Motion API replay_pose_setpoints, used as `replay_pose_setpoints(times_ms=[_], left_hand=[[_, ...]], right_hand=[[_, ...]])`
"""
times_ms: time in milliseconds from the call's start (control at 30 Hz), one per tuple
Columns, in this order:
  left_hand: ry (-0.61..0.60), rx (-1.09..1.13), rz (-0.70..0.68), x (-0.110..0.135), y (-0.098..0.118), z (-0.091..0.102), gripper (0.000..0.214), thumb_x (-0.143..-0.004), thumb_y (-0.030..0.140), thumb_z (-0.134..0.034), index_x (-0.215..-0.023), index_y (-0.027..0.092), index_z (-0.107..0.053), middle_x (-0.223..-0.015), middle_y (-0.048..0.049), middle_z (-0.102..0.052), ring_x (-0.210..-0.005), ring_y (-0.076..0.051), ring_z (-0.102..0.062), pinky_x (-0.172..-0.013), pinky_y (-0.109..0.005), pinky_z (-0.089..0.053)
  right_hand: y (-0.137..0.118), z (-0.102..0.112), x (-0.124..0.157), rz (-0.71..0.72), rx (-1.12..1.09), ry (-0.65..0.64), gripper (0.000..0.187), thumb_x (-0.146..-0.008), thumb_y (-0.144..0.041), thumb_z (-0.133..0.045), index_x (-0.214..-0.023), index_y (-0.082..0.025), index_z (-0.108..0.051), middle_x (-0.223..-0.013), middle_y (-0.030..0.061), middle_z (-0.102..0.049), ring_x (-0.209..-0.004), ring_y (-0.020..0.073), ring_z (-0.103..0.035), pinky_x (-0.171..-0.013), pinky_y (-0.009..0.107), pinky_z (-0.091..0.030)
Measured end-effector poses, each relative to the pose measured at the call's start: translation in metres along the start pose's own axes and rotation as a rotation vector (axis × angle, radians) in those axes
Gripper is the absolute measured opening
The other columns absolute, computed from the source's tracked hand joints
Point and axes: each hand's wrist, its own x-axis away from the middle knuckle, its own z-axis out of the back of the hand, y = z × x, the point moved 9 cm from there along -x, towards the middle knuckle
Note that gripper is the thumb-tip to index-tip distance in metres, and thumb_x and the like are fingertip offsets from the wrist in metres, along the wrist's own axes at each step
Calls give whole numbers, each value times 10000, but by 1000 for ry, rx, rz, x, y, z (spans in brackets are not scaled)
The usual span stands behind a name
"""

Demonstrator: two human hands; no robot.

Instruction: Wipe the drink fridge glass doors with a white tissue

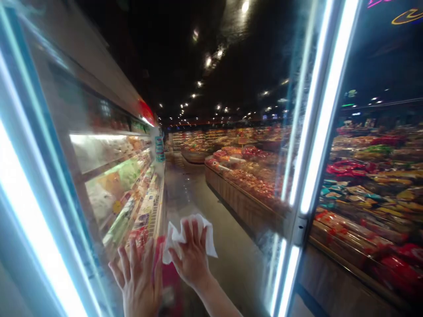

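Note:
My right hand [194,263] presses a thin white wipe [211,245], which looks like tissue or cloth, flat against a glass pane [231,273]. Its fingers are spread over the wipe, and crumpled edges stick out on both sides. To its left, my left hand [140,279] has its fingers stretched and apart, with nothing in it. It appears to lie on or very close to the same glass; contact cannot be made out. A cloudy patch shows on the pane toward the lower right.
Bright light strips [325,105] run along the door frame at right, with another strip [29,220] at left. Stocked refrigerated shelves [122,185] line the left. Wood-sided bins [238,202] of packaged goods stand across the aisle floor [188,189].

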Motion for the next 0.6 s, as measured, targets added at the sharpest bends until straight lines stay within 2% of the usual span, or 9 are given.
replay_pose_setpoints(times_ms=[100,167,233,300,367,433,467,533,600], left_hand=[[6,6,-16,0,17,-11,896,-941,199,-578,-1619,453,-51,-1761,-25,-1,-1613,-383,10,-1259,-756,-78],[6,4,-54,-2,37,-21,899,-933,206,-595,-1620,444,-65,-1760,-22,-4,-1611,-389,14,-1249,-771,-61],[3,-4,-92,-2,62,-33,902,-928,216,-613,-1622,435,-80,-1760,-34,-5,-1610,-393,11,-1244,-776,-48],[-2,-6,-109,-1,87,-45,907,-927,221,-624,-1625,425,-82,-1760,-53,-10,-1609,-395,5,-1246,-771,-56],[-1,-2,-112,-2,110,-54,909,-926,214,-629,-1627,420,-89,-1760,-60,-20,-1610,-395,-1,-1252,-760,-78],[9,9,-116,-5,130,-61,906,-922,224,-638,-1626,425,-104,-1761,-55,-20,-1609,-399,-2,-1253,-758,-80],[14,16,-112,-7,138,-63,906,-920,236,-644,-1625,430,-108,-1761,-54,-15,-1609,-401,0,-1251,-761,-72],[21,31,-91,-11,151,-67,915,-914,268,-662,-1622,440,-108,-1761,-56,0,-1608,-406,9,-1243,-771,-54],[18,41,-68,-13,163,-71,931,-906,294,-681,-1620,447,-102,-1760,-63,17,-1606,-413,22,-1236,-781,-41]], right_hand=[[56,7,36,-90,50,12,642,-1006,-334,-555,-1603,-231,-345,-1756,108,-52,-1614,391,-13,-1246,749,-60],[108,20,42,-244,75,44,722,-1030,-345,-498,-1661,-208,-178,-1753,150,-35,-1609,417,17,-1200,806,-120],[147,33,43,-388,83,82,755,-1043,-353,-443,-1674,-170,-71,-1741,195,-92,-1604,435,35,-1163,844,-150],[160,36,44,-399,60,59,769,-1036,-364,-441,-1675,-157,-67,-1723,211,-175,-1600,449,30,-1150,858,-160],[157,35,43,-304,32,-29,756,-1022,-359,-475,-1674,-200,-126,-1722,192,-197,-1600,455,4,-1149,851,-182],[169,42,35,-269,25,-71,733,-1018,-349,-494,-1669,-256,-169,-1739,166,-144,-1602,452,0,-1146,844,-202],[185,52,26,-294,30,-50,726,-1024,-354,-487,-1669,-269,-164,-1745,162,-111,-1603,447,7,-1143,845,-201],[229,80,1,-379,33,37,732,-1041,-399,-455,-1675,-259,-116,-1746,170,-92,-1604,438,26,-1140,850,-184],[270,102,-22,-427,13,95,749,-1051,-457,-422,-1679,-242,-75,-1740,173,-134,-1608,424,25,-1155,837,-167]])
